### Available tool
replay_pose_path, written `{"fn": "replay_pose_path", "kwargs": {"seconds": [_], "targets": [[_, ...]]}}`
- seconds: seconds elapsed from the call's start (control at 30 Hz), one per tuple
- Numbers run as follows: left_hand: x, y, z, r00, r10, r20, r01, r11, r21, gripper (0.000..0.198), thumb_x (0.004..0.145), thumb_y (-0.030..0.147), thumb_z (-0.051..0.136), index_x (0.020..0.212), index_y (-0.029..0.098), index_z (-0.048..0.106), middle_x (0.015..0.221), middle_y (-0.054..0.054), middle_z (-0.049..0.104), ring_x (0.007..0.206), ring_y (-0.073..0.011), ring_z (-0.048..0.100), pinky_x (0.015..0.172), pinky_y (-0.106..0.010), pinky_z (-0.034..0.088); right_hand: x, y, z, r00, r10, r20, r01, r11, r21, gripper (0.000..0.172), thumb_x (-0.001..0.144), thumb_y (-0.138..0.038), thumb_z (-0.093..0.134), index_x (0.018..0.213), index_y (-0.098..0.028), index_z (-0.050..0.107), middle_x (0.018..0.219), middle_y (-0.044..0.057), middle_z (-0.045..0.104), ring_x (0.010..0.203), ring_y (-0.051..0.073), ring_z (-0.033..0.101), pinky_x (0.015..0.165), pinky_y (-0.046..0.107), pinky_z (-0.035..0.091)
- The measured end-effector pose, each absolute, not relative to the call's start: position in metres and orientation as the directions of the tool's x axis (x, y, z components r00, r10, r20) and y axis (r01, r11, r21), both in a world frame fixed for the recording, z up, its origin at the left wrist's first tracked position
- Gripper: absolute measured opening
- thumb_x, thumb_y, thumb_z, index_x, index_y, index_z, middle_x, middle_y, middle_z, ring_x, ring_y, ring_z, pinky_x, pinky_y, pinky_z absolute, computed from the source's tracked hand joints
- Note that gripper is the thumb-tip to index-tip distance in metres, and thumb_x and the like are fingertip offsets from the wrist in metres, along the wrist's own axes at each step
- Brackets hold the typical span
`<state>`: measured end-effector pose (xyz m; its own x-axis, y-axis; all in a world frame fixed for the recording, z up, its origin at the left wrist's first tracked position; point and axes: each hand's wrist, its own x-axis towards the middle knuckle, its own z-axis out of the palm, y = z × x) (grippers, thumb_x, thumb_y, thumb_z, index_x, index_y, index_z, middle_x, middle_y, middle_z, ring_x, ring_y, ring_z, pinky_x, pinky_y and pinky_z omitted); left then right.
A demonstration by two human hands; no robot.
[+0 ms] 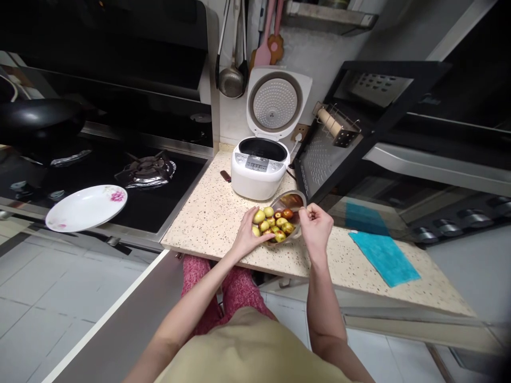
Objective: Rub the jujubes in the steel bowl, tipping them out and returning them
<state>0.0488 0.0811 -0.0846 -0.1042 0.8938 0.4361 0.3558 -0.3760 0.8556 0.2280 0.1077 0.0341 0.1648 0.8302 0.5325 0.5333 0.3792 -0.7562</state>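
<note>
Centre frame: fruit [271,226] in the bowl [297,199] is cupped by the spread left hand [248,236]; the rim is pinched by the right hand [316,223] (cooker [259,167] behind).

We stand at a speckled stone counter [207,213] in a small kitchen. Taking the white rice cooker [259,167] as our landmark, a black gas hob [147,173] lies to its left, ladles [231,80] hang on the pale wall above it, a black dish rack [359,122] stands to its right, and light floor tiles [48,298] spread below left.
</note>
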Motion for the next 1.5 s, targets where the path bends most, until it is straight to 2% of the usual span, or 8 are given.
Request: {"fn": "replay_pose_path", "kwargs": {"seconds": [0.27,0.63,1.1,1.27,1.5], "targets": [[0.048,0.078,-0.083,-0.070,0.898,0.434,0.363,-0.382,0.850,0.107,0.069,0.064,0.088,0.157,0.027,0.039,0.161,-0.019,0.039,0.150,-0.0399,0.040,0.123,-0.061,0.034,0.225,0.112,0.053,0.199,0.808,0.554,0.678,0.294,-0.673,0.025,0.073,-0.029,0.054,0.055,-0.024,0.038,0.051,-0.007,0.034,0.053,0.011,0.033,0.058,0.026,0.030],[0.047,0.079,-0.086,-0.051,0.913,0.406,0.416,-0.350,0.839,0.100,0.071,0.057,0.090,0.154,0.027,0.043,0.163,-0.018,0.036,0.152,-0.0396,0.037,0.123,-0.060,0.034,0.221,0.112,0.071,0.159,0.837,0.524,0.805,0.197,-0.559,0.026,0.072,-0.028,0.056,0.054,-0.024,0.038,0.050,-0.005,0.042,0.053,0.013,0.035,0.060,0.028,0.029],[0.047,0.076,-0.081,-0.049,0.901,0.431,0.418,-0.373,0.828,0.089,0.076,0.044,0.089,0.152,0.028,0.046,0.162,-0.016,0.037,0.151,-0.0372,0.040,0.123,-0.059,0.034,0.225,0.107,0.071,0.135,0.812,0.567,0.841,0.209,-0.499,0.024,0.072,-0.027,0.058,0.055,-0.024,0.041,0.051,-0.004,0.044,0.052,0.013,0.036,0.059,0.029,0.025],[0.048,0.076,-0.081,-0.053,0.898,0.436,0.417,-0.377,0.827,0.088,0.077,0.046,0.088,0.152,0.028,0.046,0.162,-0.017,0.037,0.150,-0.0383,0.040,0.122,-0.061,0.036,0.230,0.100,0.070,0.165,0.798,0.580,0.853,0.179,-0.490,0.024,0.071,-0.027,0.057,0.055,-0.023,0.040,0.050,-0.005,0.040,0.052,0.013,0.034,0.059,0.029,0.023],[0.047,0.075,-0.081,-0.047,0.894,0.446,0.431,-0.384,0.816,0.088,0.078,0.048,0.087,0.152,0.026,0.045,0.162,-0.018,0.036,0.152,-0.0380,0.038,0.123,-0.060,0.035,0.242,0.087,0.064,0.177,0.786,0.592,0.832,0.202,-0.517,0.022,0.071,-0.025,0.056,0.056,-0.024,0.040,0.049,-0.006,0.040,0.051,0.013,0.034,0.058,0.029,0.026]]}}
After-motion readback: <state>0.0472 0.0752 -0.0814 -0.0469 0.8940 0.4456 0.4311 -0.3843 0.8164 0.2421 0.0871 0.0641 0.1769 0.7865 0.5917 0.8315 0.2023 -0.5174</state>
